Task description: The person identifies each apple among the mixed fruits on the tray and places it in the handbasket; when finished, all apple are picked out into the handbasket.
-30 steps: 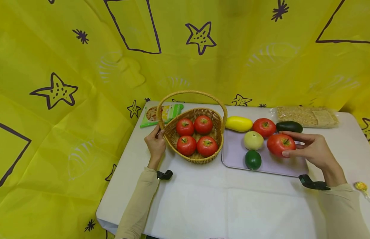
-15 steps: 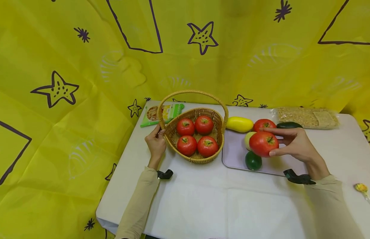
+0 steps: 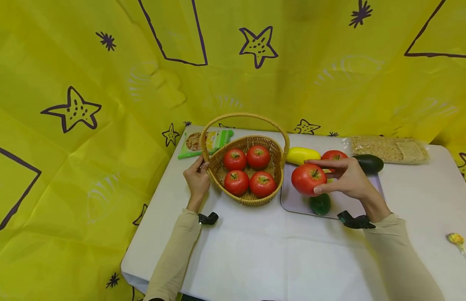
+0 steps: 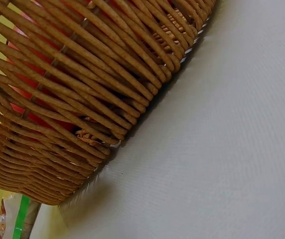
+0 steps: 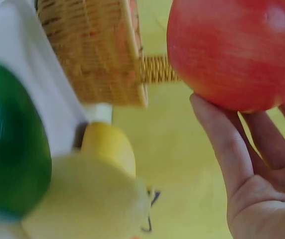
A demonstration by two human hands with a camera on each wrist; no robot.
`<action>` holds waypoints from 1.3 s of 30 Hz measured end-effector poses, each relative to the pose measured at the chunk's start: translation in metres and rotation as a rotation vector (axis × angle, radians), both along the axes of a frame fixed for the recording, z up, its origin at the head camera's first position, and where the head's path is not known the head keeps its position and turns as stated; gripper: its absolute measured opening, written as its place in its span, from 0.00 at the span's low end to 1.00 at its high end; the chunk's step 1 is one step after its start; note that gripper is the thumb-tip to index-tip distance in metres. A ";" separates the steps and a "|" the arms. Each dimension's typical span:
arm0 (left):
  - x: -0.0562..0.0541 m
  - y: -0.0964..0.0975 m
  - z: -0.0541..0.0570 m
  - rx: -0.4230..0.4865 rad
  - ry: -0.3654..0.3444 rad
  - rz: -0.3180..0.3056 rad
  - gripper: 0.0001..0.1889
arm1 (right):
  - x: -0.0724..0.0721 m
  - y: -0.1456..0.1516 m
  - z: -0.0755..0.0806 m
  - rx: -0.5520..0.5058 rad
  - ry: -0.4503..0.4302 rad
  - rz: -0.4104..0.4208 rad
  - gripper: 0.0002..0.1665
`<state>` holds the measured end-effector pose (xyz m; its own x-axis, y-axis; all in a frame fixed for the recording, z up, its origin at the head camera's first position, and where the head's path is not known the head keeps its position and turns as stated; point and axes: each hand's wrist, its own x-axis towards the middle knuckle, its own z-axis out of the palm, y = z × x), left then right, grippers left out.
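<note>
A red apple (image 3: pixel 307 179) is held up between the thumb and fingers of my right hand (image 3: pixel 347 177), over the left part of the lilac tray (image 3: pixel 293 202). In the right wrist view the same apple (image 5: pixel 232 50) fills the upper right, with fingers around its underside. My left hand (image 3: pixel 198 179) grips the left side of the wicker basket (image 3: pixel 251 201), where the handle meets the rim. Several red apples (image 3: pixel 263 184) lie inside that basket. On the tray, a dark green fruit (image 3: pixel 320 205) sits below the held apple, and a pale round fruit (image 5: pixel 87 199) is mostly hidden in the head view.
Behind the tray's left edge lies a yellow oblong fruit (image 3: pixel 303 155). Another red apple (image 3: pixel 333 155) and a dark green oblong fruit (image 3: pixel 371 164) are at its back. A green packet (image 3: pixel 217 140), a bag of grains (image 3: pixel 390 149) and a lollipop (image 3: pixel 455 238) lie around the table.
My right hand has carried the red apple leftward across the tray, toward the basket. The left hand has kept its grip on the basket, and the basket's apples have stayed put.
</note>
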<state>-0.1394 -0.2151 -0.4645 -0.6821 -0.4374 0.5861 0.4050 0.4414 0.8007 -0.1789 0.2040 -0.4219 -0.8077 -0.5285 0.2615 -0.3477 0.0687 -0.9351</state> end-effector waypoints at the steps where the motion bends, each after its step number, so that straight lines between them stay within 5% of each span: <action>1: 0.000 0.000 0.000 0.003 -0.001 -0.002 0.17 | 0.000 -0.004 0.000 -0.008 -0.015 0.006 0.36; 5: -0.003 -0.002 -0.004 0.003 -0.004 0.000 0.17 | 0.000 -0.021 0.001 -0.031 -0.075 0.044 0.37; 12: -0.019 -0.013 -0.032 0.037 -0.013 -0.010 0.18 | -0.001 -0.048 0.002 0.031 -0.057 0.054 0.38; 18: -0.020 -0.020 -0.036 0.048 -0.015 -0.053 0.17 | -0.002 -0.069 0.003 0.047 -0.086 0.047 0.38; 27: -0.019 -0.018 -0.033 0.016 -0.028 0.023 0.16 | -0.003 -0.106 0.003 0.047 -0.150 0.070 0.39; 35: -0.005 -0.005 -0.007 -0.002 -0.001 0.018 0.15 | -0.004 -0.136 0.003 0.019 -0.219 0.069 0.42; 39: -0.003 -0.004 -0.004 -0.002 0.004 0.002 0.15 | -0.007 -0.149 0.003 0.035 -0.211 0.052 0.41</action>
